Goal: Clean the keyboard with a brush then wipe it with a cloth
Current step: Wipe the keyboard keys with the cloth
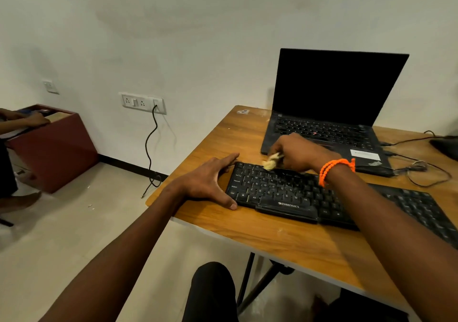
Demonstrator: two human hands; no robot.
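A black keyboard point(285, 192) lies on the wooden table point(285, 242), in front of me. My left hand point(208, 182) rests spread against its left end, with the thumb at the front corner and the fingers at the back corner. My right hand point(297, 153), with an orange thread band on the wrist, grips a small brush. Only the brush's pale yellow bristles point(271, 162) show, touching the top left key rows; its handle is hidden in the fist. No cloth is in view.
An open black laptop point(329, 123) with a dark screen stands just behind the keyboard. Cables point(421, 170) trail at the right, near a dark object at the edge. Left of the table are a wall socket with a hanging cord point(150, 153), a red-brown box point(54, 148) and another person.
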